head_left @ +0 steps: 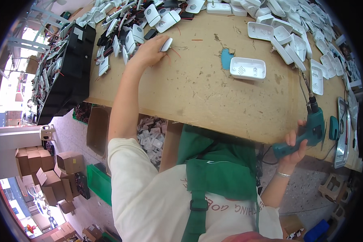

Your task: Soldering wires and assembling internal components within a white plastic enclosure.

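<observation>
My left hand [150, 51] is stretched out to the far left of the table, its fingers closed on a small white plastic casing [166, 44]. Thin red wires [176, 53] trail from beside it. A pile of similar white and black parts [130, 40] lies right next to that hand. At the right table edge, my right hand [296, 145] is wrapped round the handle of a teal soldering gun [311, 128], tip pointing away from me. Between the hands, a white plastic shell [248, 68] lies with its hollow side up, by a blue patch [226, 59].
White shells [298, 44] are heaped at the far right. A metal tray [341, 137] sits on the right edge. Left of the table stands a black crate [70, 80] full of parts. Below the edge is a cardboard box [171, 141] of small white pieces.
</observation>
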A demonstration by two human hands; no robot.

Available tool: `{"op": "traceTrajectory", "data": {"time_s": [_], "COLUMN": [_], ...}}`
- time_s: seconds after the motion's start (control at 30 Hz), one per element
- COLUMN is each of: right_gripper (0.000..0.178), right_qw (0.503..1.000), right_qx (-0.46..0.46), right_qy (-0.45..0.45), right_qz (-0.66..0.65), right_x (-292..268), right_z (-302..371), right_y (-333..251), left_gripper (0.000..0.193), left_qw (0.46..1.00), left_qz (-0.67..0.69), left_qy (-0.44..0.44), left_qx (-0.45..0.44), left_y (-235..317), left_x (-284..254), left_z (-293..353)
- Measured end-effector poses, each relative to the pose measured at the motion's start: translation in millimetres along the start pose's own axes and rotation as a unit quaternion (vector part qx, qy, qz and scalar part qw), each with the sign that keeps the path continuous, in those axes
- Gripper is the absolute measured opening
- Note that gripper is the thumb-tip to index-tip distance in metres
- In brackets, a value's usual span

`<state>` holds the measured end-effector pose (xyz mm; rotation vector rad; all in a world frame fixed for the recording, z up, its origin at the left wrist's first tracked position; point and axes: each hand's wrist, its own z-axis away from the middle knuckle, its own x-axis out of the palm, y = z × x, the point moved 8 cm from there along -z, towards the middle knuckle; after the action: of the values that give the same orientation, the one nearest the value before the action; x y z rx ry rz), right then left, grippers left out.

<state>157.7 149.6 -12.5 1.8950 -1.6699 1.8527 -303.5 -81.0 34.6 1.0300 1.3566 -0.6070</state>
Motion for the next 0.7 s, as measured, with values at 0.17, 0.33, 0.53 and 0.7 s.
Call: {"op": "traceTrajectory", "data": {"time_s": [0.17, 0.33, 0.53, 0.7], "right_gripper": [0.062, 0.063, 0.053, 0.048], "right_qw": [0.999, 0.998, 0.985, 0.989], "right_qx": [0.006, 0.016, 0.066, 0.084], "right_qy": [0.035, 0.061, 0.025, 0.107], "right_qz": [0.001, -0.01, -0.155, -0.056], "right_x": [3.6, 42.7, 76.2, 86.6], "right_z": [-2.9, -24.3, -72.0, -96.1], "right_y": [-1.8, -2.4, 37.1, 67.7], "left_gripper": [0.069, 0.081, 0.048, 0.043], "left_qw": [0.992, 0.994, 0.963, 0.983], "left_qz": [0.038, 0.06, 0.152, 0.123], "left_qy": [0.119, 0.074, 0.198, 0.042], "left_qx": [-0.003, -0.048, 0.107, 0.131], "left_y": [21.0, 82.8, 164.6, 217.4], "left_x": [-15.9, 2.8, -13.7, 35.4], "left_z": [20.5, 41.8, 17.8, -22.4]}}
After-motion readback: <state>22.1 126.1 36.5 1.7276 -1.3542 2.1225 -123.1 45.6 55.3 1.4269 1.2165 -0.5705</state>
